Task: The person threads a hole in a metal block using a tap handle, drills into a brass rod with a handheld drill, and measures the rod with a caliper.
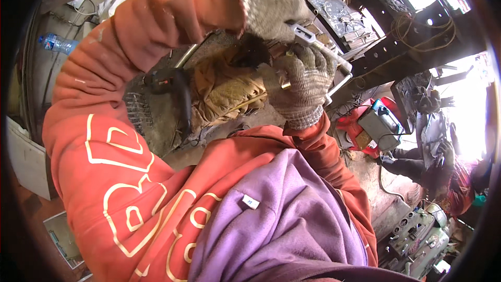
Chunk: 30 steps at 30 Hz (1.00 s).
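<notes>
Both my hands wear dirty grey knitted gloves and are raised close together at upper centre. My left hand [271,8] reaches over from the left, its fingers curled at the slotted end of a pale grey bent metal frame [334,57], which resembles a hacksaw frame. The frame runs past my right hand [302,83] and turns back behind it. That hand is closed, with its fingers bent toward the frame. Beside its thumb shows a small shiny metal piece [285,84]. What lies inside the right hand's grip is hidden.
Below the hands lie a brown cloth-like bundle [224,91] and a black curved tool [180,94]. A metal rack [339,10] stands beyond. To the right are a red-and-grey box [381,122], a co-worker [449,177] and a grey-green machine [420,240]. A plastic bottle [57,43] lies left.
</notes>
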Each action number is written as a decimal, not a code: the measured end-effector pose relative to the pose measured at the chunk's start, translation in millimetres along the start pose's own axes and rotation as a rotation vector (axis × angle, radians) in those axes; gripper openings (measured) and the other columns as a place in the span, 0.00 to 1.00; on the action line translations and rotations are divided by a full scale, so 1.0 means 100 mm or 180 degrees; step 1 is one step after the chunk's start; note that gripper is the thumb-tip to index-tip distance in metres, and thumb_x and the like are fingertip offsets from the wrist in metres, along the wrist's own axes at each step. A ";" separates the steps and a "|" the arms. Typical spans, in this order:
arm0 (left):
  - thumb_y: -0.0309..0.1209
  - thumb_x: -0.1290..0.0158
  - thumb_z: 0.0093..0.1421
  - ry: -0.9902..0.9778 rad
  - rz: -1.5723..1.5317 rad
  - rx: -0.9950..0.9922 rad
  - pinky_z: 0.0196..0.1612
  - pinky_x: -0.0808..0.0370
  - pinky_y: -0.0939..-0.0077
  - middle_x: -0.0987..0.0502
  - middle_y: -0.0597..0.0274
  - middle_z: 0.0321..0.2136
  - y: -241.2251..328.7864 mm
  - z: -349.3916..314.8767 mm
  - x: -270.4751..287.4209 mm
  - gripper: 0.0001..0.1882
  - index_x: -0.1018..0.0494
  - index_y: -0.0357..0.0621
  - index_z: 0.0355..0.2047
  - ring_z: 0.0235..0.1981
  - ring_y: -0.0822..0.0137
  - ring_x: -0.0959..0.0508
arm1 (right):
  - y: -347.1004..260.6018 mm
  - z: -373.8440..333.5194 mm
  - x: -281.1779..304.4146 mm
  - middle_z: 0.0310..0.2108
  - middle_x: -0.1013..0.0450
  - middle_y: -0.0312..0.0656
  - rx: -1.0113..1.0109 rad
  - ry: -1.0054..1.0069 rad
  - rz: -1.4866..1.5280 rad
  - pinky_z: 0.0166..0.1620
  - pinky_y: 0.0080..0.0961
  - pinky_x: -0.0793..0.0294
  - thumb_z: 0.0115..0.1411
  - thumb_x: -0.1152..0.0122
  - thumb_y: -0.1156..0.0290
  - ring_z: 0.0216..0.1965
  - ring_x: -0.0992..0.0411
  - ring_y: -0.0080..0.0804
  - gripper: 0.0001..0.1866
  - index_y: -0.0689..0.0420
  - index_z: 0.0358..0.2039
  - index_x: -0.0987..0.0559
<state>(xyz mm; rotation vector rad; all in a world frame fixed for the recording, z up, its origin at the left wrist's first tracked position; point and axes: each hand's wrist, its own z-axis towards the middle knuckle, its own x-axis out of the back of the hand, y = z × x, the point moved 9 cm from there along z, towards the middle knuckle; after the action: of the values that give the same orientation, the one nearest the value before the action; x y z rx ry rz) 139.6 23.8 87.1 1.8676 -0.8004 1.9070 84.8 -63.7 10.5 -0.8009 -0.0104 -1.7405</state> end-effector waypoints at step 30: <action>0.35 0.49 0.67 0.0350 -0.3780 0.1603 0.20 0.24 0.66 0.17 0.59 0.27 -0.34 -0.48 -0.59 0.16 0.18 0.42 0.47 0.21 0.65 0.19 | -0.10 0.24 -0.07 0.40 0.20 0.44 0.0189 -0.0395 0.0119 0.50 0.45 0.26 0.50 0.19 0.64 0.42 0.22 0.48 0.20 0.55 0.41 0.17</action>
<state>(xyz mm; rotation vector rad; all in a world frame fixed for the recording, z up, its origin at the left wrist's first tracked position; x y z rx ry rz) 126.6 87.9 34.9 1.7664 0.7851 1.3828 89.5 -44.3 29.2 -0.8589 -0.1293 -1.6457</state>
